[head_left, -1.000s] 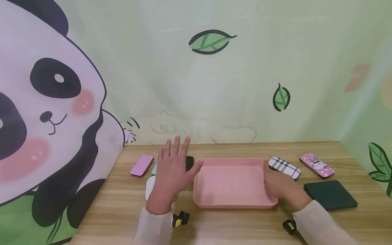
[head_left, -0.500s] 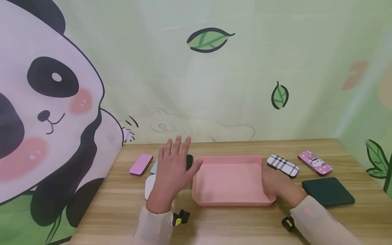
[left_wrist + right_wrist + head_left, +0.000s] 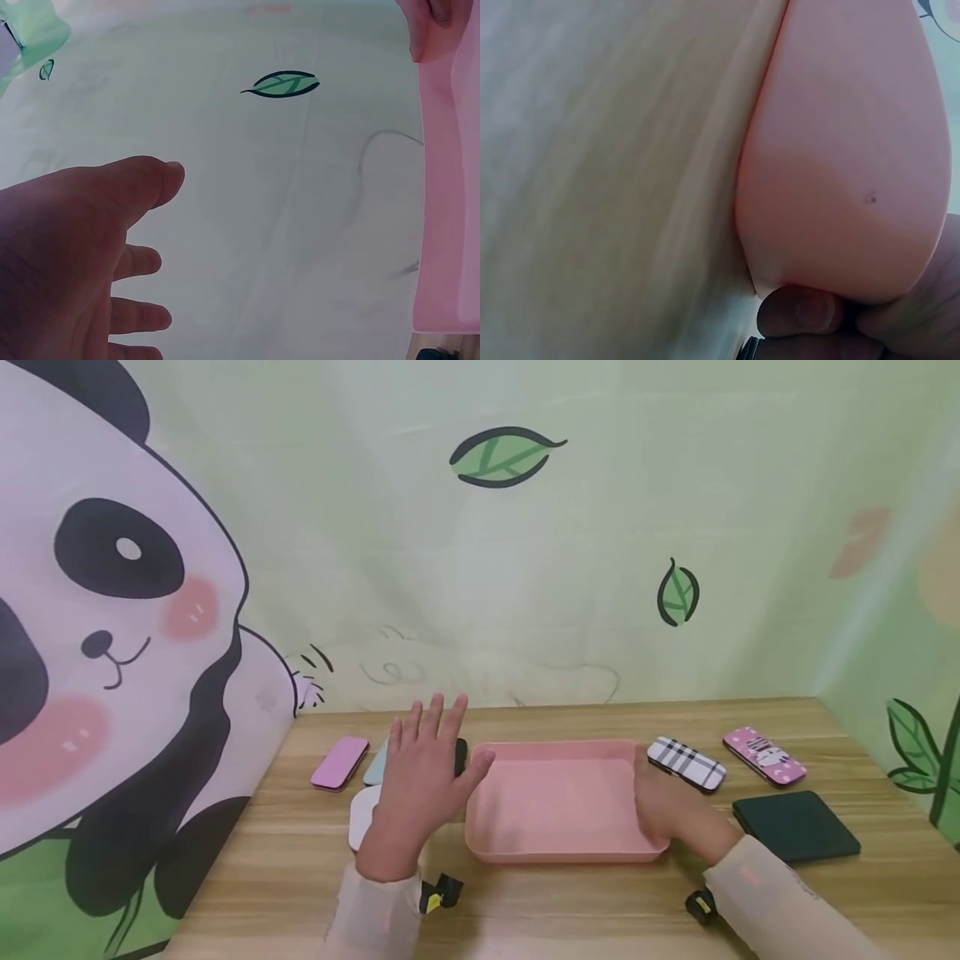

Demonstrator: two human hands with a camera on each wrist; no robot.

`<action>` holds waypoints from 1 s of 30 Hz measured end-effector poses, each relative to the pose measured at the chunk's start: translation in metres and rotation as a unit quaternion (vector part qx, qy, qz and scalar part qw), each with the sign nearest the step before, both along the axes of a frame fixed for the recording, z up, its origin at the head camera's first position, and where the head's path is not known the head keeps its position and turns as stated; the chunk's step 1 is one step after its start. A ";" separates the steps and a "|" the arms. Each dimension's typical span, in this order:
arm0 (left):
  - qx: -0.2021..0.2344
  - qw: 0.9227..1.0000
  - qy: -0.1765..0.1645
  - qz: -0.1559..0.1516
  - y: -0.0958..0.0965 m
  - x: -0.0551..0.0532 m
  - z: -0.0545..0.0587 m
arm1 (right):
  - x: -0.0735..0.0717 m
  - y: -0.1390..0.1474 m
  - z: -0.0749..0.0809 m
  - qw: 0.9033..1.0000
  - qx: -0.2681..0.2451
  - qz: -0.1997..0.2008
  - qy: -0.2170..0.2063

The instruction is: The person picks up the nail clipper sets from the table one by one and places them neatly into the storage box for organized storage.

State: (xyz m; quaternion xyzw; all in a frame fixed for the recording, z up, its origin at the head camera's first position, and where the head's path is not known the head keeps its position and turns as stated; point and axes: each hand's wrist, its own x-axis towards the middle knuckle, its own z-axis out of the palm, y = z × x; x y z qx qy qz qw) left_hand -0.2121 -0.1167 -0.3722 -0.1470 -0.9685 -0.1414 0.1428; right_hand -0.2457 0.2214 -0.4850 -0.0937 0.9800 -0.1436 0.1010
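A shallow pink tray (image 3: 555, 802) lies on the wooden table in the head view. My right hand (image 3: 678, 810) grips its right end; the right wrist view has the fingers (image 3: 802, 311) curled against the tray's end wall. Beside the tray's left end is my left hand (image 3: 420, 785), raised with straight, spread fingers and holding nothing. In the left wrist view a gap separates that hand (image 3: 82, 240) from the tray wall (image 3: 442, 225). Behind the left hand, a white rounded item (image 3: 363, 814), a light blue one (image 3: 375, 763) and a black one (image 3: 461, 757) are partly hidden.
Far left lies a slim pink case (image 3: 341, 763). Right of the tray are a plaid case (image 3: 686, 763), a pink cartoon-print case (image 3: 764, 756) and a dark flat square item (image 3: 797, 827). A printed curtain (image 3: 570, 568) hangs behind the table (image 3: 555, 910).
The head view shifts a little, so the tray and the cases appear slightly further left. Both hands keep the same poses, the right one still on the tray.
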 end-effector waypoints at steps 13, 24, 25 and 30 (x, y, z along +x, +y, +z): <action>-0.006 1.000 -0.007 0.012 -0.009 -0.005 -0.009 | 0.000 0.002 0.002 1.000 -0.011 0.001 -0.003; -0.008 1.000 -0.009 0.019 -0.034 -0.008 -0.022 | 0.000 0.001 0.002 1.000 -0.015 0.006 -0.007; -0.006 1.000 -0.012 0.020 -0.036 -0.008 -0.022 | 0.000 0.001 0.003 1.000 -0.016 0.004 -0.010; -0.007 0.999 -0.021 0.027 -0.046 -0.006 -0.023 | 0.000 0.000 0.003 1.000 -0.017 -0.005 -0.023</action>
